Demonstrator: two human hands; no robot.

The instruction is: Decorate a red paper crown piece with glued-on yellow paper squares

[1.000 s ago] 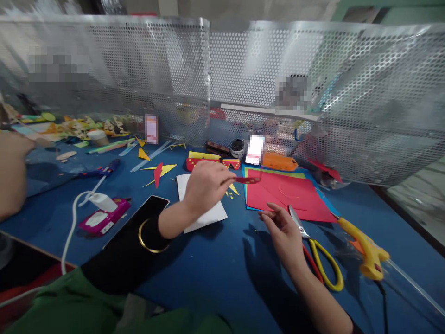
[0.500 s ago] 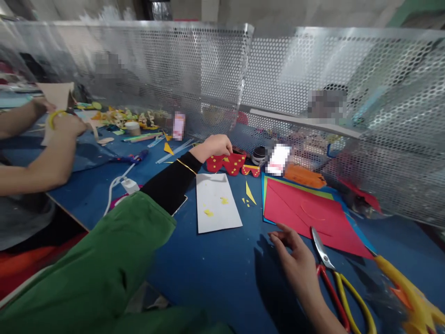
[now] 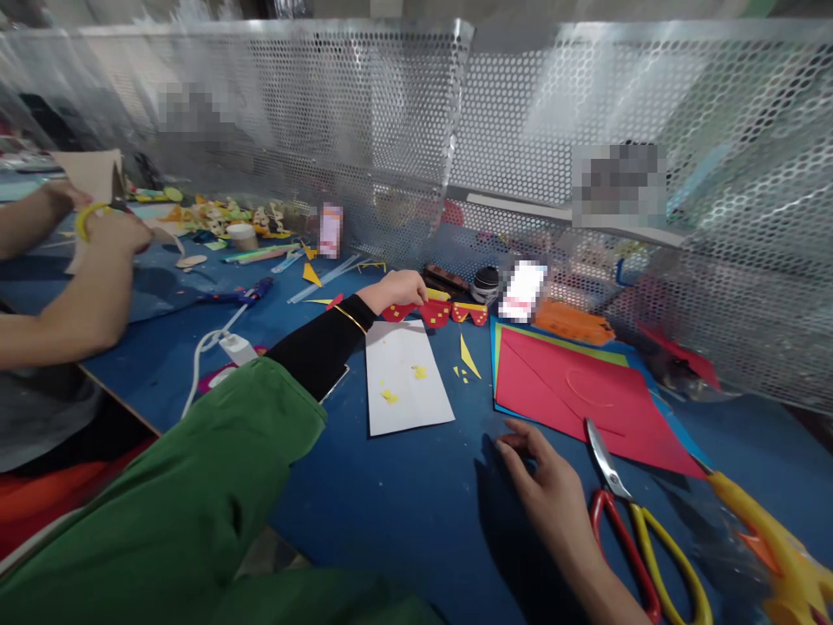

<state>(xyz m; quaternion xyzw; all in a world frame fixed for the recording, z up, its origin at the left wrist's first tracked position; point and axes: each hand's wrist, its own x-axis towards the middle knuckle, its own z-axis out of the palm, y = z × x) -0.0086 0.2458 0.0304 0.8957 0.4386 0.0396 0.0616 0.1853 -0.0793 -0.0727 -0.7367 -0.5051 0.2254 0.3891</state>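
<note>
My left hand (image 3: pixel 402 291) reaches over the table with its fingers pinched at larger red paper glasses with yellow squares (image 3: pixel 435 313), partly hidden behind the hand. Beside them lies a smaller pair of red glasses (image 3: pixel 469 312). My right hand (image 3: pixel 543 469) hovers with bent, parted fingers and nothing in them, near the front edge of a red paper sheet (image 3: pixel 579 391). A white board (image 3: pixel 407 408) with yellow scraps lies between my hands. Yellow slivers (image 3: pixel 468 357) lie to its right. Open scissors with red and yellow handles (image 3: pixel 612 473) are right of my right hand.
A yellow glue gun (image 3: pixel 758 538) lies at the right. Behind are a phone (image 3: pixel 522 291), an orange case (image 3: pixel 573 323), a black round item (image 3: pixel 485 285) and a perforated metal screen (image 3: pixel 292 113). At the left, another person's hands (image 3: pixel 117 230) hold yellow-handled scissors and brown card.
My left hand has moved slightly down and left, and the larger red glasses have lowered to the table beside the small pair. My right hand has barely shifted.
</note>
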